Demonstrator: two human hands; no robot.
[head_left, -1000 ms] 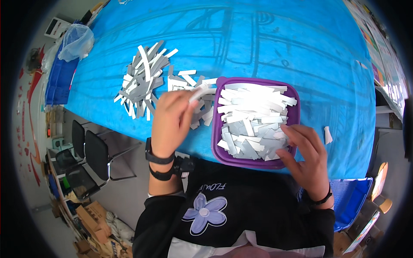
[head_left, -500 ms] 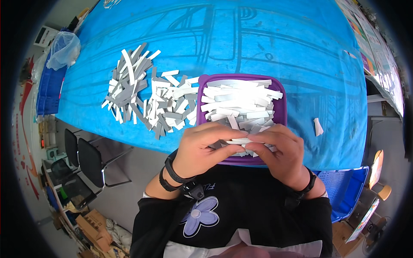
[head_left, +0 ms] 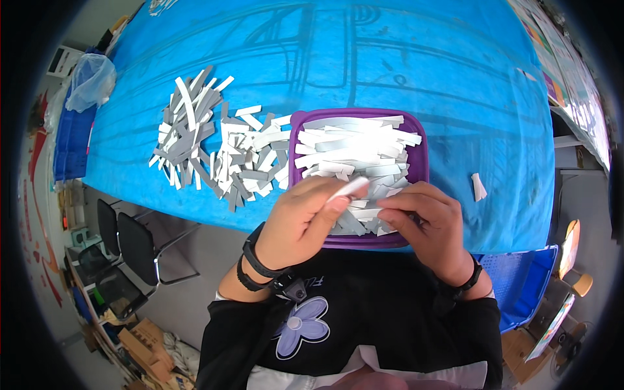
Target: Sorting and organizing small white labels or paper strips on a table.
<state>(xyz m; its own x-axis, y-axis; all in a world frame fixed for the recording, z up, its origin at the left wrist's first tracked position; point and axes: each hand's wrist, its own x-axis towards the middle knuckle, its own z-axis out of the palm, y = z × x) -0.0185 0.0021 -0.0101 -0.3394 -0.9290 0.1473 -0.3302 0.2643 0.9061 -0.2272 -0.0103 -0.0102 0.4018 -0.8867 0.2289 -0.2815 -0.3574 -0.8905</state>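
Note:
My left hand (head_left: 300, 218) pinches a white strip (head_left: 350, 189) between thumb and fingers, tilted up over the near part of a purple tray (head_left: 421, 170). Just across from it, my right hand (head_left: 430, 224) is closed, thumb and fingertips pressed together above the tray's near right part. Whether a strip is between those fingertips I cannot make out. Inside the tray lie many white and pale grey strips (head_left: 354, 146), the far ones mostly lying crosswise. My hands partly cover the near strips.
Left of the tray, a loose heap of grey and white strips (head_left: 250, 153) adjoins another heap (head_left: 187, 127). A small white piece (head_left: 479, 186) lies to the right on the blue tablecloth (head_left: 468, 97). Blue crates (head_left: 520, 292) and black chairs (head_left: 136, 244) stand beyond the table edges.
My hands, which met fingertip to fingertip around white strips, have come apart. The left hand now tilts its strip upward. The view has shifted slightly.

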